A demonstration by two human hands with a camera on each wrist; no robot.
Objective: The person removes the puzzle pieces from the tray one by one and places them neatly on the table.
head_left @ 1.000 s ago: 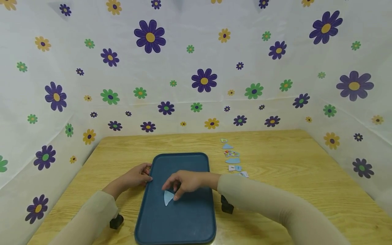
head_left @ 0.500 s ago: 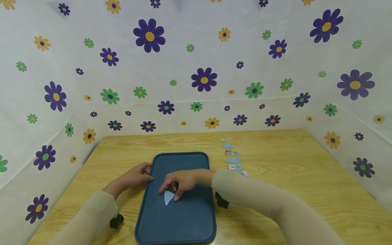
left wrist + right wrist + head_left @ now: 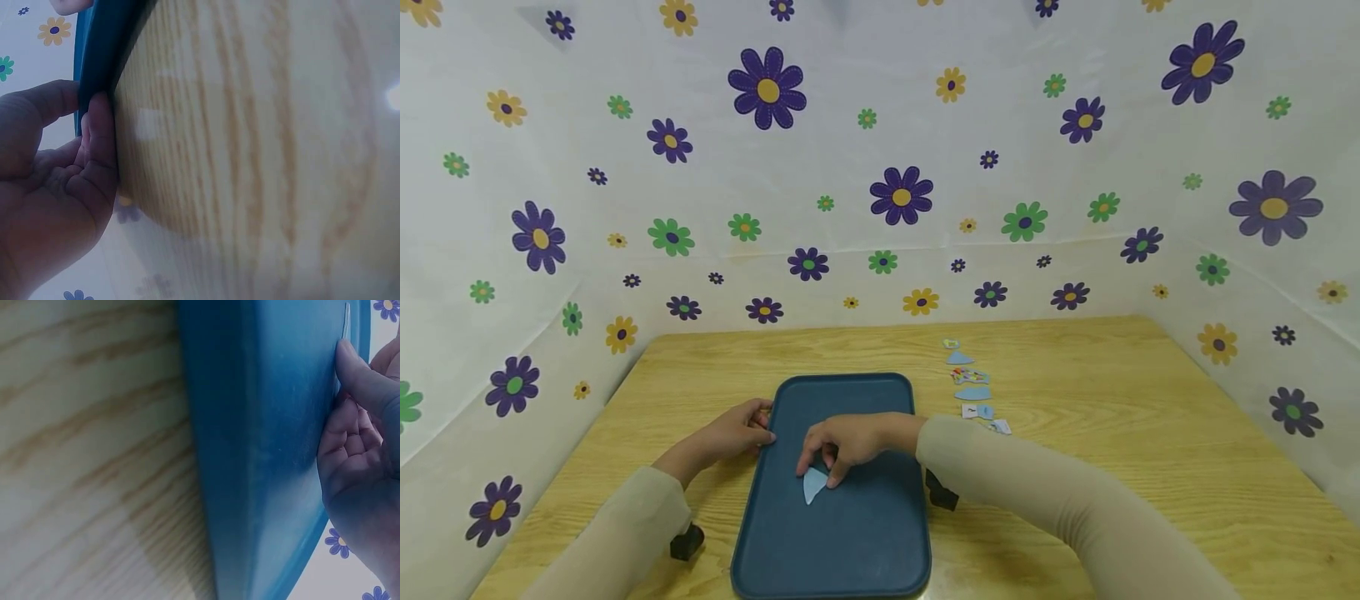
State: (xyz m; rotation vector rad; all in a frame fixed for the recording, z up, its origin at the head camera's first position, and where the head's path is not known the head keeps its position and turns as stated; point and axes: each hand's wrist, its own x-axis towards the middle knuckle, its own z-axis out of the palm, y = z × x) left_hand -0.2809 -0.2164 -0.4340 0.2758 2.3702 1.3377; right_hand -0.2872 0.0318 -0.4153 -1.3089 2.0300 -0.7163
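A dark blue tray (image 3: 850,550) lies on the wooden table. My left hand (image 3: 730,433) grips its left rim, the thumb at the top edge and the fingers curled against the outer side; the left wrist view shows this hand (image 3: 56,169) close up. On the tray lies a flat, light blue, wedge-shaped puzzle piece (image 3: 813,486). My right hand (image 3: 850,442) reaches over the tray and holds the piece between thumb and index finger at its upper corners. In the right wrist view the thumb (image 3: 359,369) meets the piece's thin edge (image 3: 347,320).
Right of the tray, several flat pieces stand in a column: a light blue one (image 3: 959,358), a multicoloured one (image 3: 972,377), another light blue one (image 3: 973,393), and white-and-blue ones (image 3: 977,411) nearer the sleeve. Flower-printed cloth (image 3: 820,167) encloses the table's back and sides.
The right index finger shifted left off the piece, then came back in against its edge. The piece has stayed in nearly the same spot. The left hand has not moved.
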